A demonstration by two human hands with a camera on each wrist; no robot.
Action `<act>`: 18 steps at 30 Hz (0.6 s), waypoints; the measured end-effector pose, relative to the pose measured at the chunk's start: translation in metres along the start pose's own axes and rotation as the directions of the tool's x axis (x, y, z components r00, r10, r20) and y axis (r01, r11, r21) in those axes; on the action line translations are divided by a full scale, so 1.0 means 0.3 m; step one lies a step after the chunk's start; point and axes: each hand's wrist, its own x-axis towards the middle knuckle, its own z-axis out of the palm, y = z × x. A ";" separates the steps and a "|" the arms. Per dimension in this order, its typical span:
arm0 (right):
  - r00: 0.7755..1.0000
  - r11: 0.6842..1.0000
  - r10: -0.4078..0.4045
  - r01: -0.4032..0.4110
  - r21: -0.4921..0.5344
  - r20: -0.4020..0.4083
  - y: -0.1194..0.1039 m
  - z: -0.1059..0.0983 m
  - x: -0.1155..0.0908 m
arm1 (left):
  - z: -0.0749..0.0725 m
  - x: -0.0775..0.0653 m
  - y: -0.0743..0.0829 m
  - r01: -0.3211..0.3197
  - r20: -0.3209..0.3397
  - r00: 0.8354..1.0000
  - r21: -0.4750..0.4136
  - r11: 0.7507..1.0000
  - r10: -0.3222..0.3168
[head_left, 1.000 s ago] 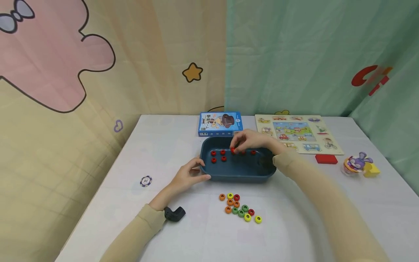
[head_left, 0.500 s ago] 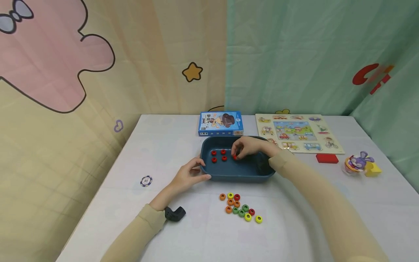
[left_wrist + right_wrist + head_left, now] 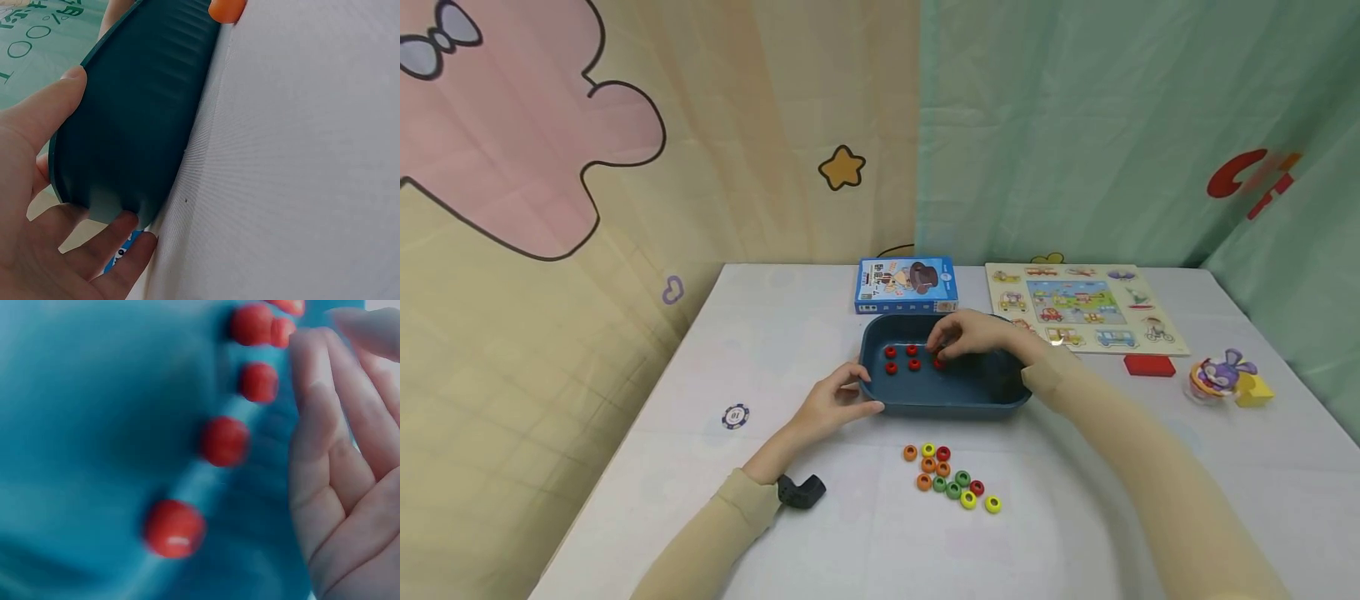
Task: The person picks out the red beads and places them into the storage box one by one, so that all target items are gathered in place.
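My left hand (image 3: 827, 408) grips the left end of a dark blue tray (image 3: 955, 411), thumb at the near rim and fingers around the end wall (image 3: 137, 112). My right hand (image 3: 972, 332) reaches over the far rim into the tray with fingers bent downward. A red bead (image 3: 938, 364) lies just below its fingertips. In the right wrist view the thumb stands apart from the fingers (image 3: 312, 369), near several red beads (image 3: 225, 440). Left of that hand, red beads (image 3: 913, 364) sit in two short rows on the tray floor.
Loose orange, yellow, green and red beads (image 3: 953, 490) lie in front of the tray. Behind it are a blue game box (image 3: 895, 287) and a picture puzzle board (image 3: 1022, 279). A red block (image 3: 1150, 365), rabbit toy (image 3: 1217, 375) and poker chip (image 3: 735, 416) lie around.
My right hand brought a red bead from the back row toward the front row, then drew slightly back, leaving the bead on the tray floor. The left hand stayed on the tray.
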 end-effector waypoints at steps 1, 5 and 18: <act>1.000 1.000 -0.019 0.019 0.023 -0.016 -0.014 -0.006 -0.012 | 0.001 -0.001 0.000 0.002 0.000 1.000 0.000 1.000 -0.002; 0.992 0.988 -0.096 0.105 0.116 -0.082 -0.080 -0.035 -0.085 | 0.002 -0.002 0.002 0.012 -0.007 1.000 0.006 1.000 -0.012; 0.959 0.933 -0.283 0.270 0.237 0.023 -0.161 0.197 -0.383 | 0.004 0.003 -0.008 -0.013 -0.013 1.000 0.014 1.000 0.013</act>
